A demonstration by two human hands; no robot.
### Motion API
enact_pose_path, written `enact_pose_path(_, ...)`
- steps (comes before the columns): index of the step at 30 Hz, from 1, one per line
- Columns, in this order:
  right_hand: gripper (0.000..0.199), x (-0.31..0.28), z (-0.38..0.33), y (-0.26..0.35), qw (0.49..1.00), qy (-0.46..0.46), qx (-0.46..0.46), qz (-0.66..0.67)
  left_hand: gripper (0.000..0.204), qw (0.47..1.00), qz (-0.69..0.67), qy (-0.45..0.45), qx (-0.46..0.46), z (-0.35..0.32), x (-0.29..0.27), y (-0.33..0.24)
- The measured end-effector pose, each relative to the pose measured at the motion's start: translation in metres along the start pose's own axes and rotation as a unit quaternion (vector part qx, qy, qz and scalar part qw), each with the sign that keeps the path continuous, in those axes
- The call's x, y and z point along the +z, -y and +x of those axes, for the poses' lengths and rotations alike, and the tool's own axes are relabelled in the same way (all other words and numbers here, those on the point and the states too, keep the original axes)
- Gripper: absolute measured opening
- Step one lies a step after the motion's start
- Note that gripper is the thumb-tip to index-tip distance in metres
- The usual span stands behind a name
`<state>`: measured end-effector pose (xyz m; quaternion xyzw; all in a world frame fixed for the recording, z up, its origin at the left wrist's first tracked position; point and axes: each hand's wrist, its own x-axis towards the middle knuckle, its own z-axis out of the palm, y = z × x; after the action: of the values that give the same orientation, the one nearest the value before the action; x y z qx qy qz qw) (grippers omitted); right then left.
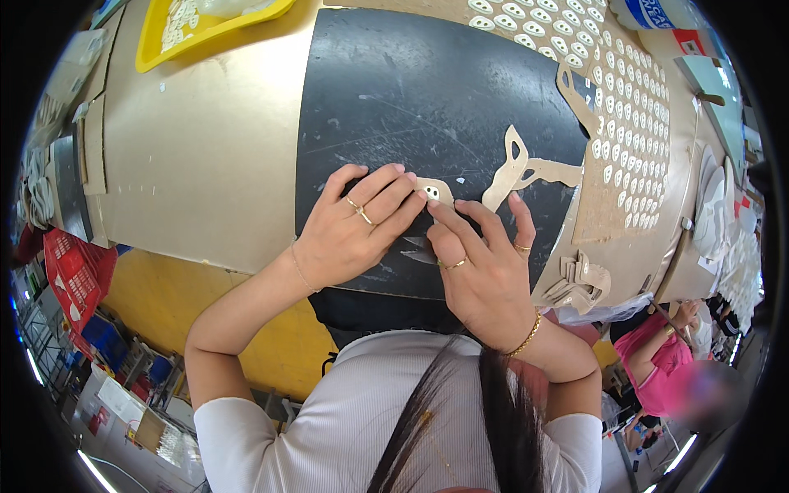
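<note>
A beige cut-out piece (441,187) lies on the black mat in front of me, partly covered by my fingers. On it sits a small white oval piece (431,193) with two dark holes. My left hand (353,220) is closed, its fingertips pressing the beige piece from the left. From the right, my right hand (486,267) presses at the lower edge of the white oval with a fingertip, other fingers bent over the mat. Two more beige pieces, an upright curved one (505,171) and a flatter one (551,172), lie just beyond my right hand.
The black mat (370,90) covers the middle of the table. Sheets with rows of white ovals (629,140) lie right. A beige strip (575,99) overlaps the mat edge. Stacked beige pieces (579,283) sit near right; a yellow tray (152,41) stands far left. A pink-clad person (657,361) is at right.
</note>
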<state>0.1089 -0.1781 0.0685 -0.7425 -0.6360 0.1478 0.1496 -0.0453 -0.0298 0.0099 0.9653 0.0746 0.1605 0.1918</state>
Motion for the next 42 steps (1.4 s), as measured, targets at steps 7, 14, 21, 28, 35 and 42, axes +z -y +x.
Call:
enact_pose_path(7,0.024,0.002,-0.006,-0.021,0.998,0.012,-0.054,0.027,0.051,1.000,0.008,0.022,-0.006,-0.004,0.001,-0.001)
enact_pose_path(14,0.018,-0.006,-0.005,-0.054,0.982,0.051,-0.175,-0.051,0.035,0.998,0.058,0.000,0.032,-0.001,0.002,0.001)
enact_pose_path(21,0.019,-0.014,0.007,-0.058,0.971,0.073,-0.220,-0.059,0.034,0.998,0.053,0.004,0.024,-0.001,0.001,-0.001)
enact_pose_path(28,0.015,-0.018,0.016,-0.057,0.964,0.086,-0.243,-0.066,0.034,0.997,0.067,0.015,0.023,0.000,-0.001,-0.002)
enact_pose_path(35,0.013,-0.021,0.025,-0.052,0.957,0.071,-0.265,-0.089,0.033,0.998,0.060,-0.002,0.009,0.003,0.004,-0.009)
enact_pose_path(42,0.023,-0.018,0.017,-0.058,0.967,0.078,-0.238,-0.035,0.033,0.999,0.037,-0.022,0.002,0.000,0.006,-0.006)
